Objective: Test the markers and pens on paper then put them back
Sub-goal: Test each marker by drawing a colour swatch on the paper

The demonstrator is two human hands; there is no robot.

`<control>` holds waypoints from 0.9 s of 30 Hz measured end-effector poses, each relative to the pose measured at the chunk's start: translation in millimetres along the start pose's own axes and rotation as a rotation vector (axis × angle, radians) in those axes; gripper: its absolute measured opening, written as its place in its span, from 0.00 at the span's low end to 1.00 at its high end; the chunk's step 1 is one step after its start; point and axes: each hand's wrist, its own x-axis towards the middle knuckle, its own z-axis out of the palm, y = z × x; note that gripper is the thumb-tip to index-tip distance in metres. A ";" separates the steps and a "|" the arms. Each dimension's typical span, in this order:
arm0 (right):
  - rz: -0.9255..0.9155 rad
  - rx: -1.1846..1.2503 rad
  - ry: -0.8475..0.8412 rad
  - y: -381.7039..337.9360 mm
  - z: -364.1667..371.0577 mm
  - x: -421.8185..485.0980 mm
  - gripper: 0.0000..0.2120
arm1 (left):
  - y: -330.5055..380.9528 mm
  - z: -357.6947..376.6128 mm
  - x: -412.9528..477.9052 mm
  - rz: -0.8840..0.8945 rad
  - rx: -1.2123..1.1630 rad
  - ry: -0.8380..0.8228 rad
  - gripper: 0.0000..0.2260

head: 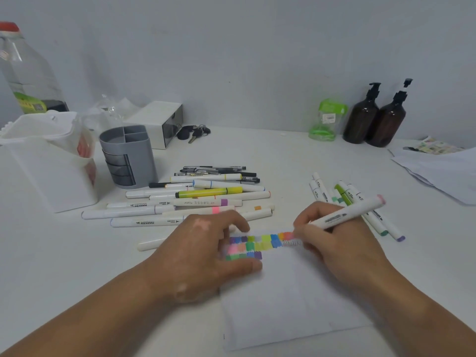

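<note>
White paper [288,300] lies on a white table [283,155], pressed flat by the spread fingers of the left hand [206,251]. The right hand [337,243] pinches a pink-ended marker [347,213], its tip at a row of colour swatches [257,244]. Loose markers [195,199] lie just beyond, near a grey organizer [127,155] and amber pump bottles [376,117] against a pale wall [257,47].

The white paper [296,305] carries a patchwork of swatches [255,245] in purple, blue, green, yellow, orange and pink, ending in a grey zigzag scribble [291,243]. Over the paper's far edge, the marker [347,213] is white with a pink end. Beyond the paper to the left lie white markers [144,222] banded purple, pink and orange, a yellow-green highlighter [208,192], black pens [219,170] and a grey holder [128,155]; beyond it to the right, dark brown bottles [360,122] with black pumps
</note>
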 end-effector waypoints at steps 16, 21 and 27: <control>0.016 0.726 -0.111 -3.0 -5.8 7.1 0.06 | 1.1 2.2 3.5 -0.048 -0.804 0.058 0.06; -0.028 0.745 -0.137 -4.5 -5.1 5.3 0.06 | 3.0 -3.3 5.2 -0.007 -0.655 0.125 0.04; -0.044 0.718 -0.162 -4.7 -4.7 3.7 0.07 | 4.4 -0.9 4.3 -0.014 -0.517 0.154 0.05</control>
